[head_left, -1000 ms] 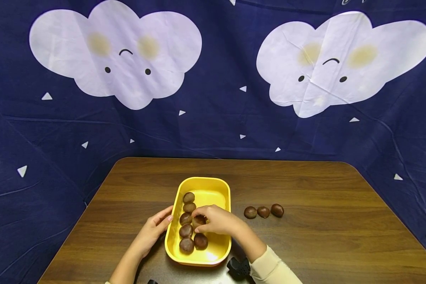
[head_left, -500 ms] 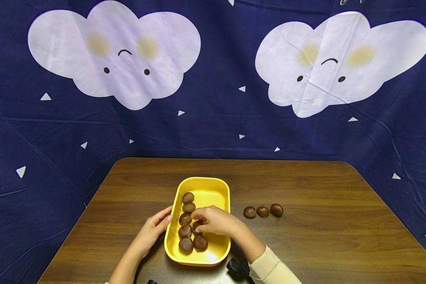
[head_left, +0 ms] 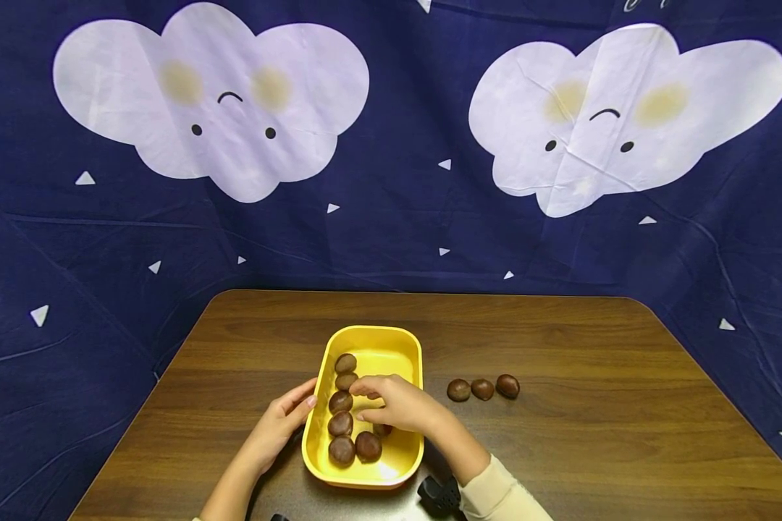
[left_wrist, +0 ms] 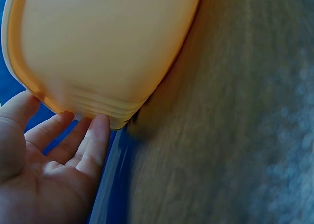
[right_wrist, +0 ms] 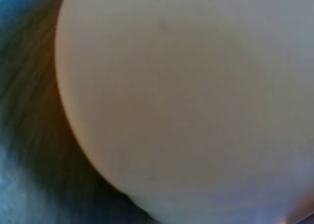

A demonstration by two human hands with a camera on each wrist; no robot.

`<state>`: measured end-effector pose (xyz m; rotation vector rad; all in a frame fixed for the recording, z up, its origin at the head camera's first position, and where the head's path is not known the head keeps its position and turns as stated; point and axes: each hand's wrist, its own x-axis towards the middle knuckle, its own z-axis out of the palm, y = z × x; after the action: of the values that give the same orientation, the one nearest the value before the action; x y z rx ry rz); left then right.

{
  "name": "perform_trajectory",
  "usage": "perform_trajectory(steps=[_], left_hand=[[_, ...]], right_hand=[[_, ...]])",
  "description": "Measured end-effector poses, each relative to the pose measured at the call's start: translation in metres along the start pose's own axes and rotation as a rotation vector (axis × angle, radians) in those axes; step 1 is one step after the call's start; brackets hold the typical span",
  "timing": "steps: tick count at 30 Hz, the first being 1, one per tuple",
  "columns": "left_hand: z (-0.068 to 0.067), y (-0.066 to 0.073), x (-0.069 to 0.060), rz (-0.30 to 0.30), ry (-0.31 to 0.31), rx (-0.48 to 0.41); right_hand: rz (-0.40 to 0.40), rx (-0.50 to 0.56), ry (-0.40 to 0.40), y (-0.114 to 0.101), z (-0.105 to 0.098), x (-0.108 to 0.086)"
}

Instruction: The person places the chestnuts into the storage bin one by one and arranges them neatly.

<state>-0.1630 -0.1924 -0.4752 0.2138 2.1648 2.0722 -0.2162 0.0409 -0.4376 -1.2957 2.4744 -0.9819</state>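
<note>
A yellow rectangular container stands on the table in the head view, with a column of several chestnuts along its left side. Another chestnut lies beside the column at the near end. My right hand hovers inside the container, thumb and fingers apart with a gap between them. Beneath its palm is a partly hidden chestnut. My left hand touches the container's left outer wall; its fingertips meet the wall in the left wrist view. A blurred pale container wall fills most of the right wrist view.
Three chestnuts lie in a row on the wooden table, right of the container. A black device sits at the right wrist. Behind the table hangs a dark blue cloth with white clouds.
The chestnut between my right thumb and fingers has been let go and moved right and nearer, under the palm. My right fingers have spread. The left hand and container have stayed put.
</note>
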Motion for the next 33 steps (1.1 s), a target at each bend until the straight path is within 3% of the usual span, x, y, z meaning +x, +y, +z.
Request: perform_trajectory(steps=[7, 14, 21, 33], left_hand=[[0.000, 0.001, -0.001, -0.011, 0.004, 0.006], [0.001, 0.000, -0.001, -0.005, 0.005, -0.006], [0.001, 0.000, 0.000, 0.005, 0.000, 0.000], [0.000, 0.001, 0.000, 0.000, 0.001, -0.004]], right_hand=[[-0.070, 0.053, 0.138, 0.000, 0.000, -0.004], [-0.072, 0.132, 0.261, -0.002, -0.004, -0.011], [-0.151, 0.099, 0.381, -0.007, -0.018, -0.018], [-0.079, 0.048, 0.485, 0.023, -0.037, -0.042]])
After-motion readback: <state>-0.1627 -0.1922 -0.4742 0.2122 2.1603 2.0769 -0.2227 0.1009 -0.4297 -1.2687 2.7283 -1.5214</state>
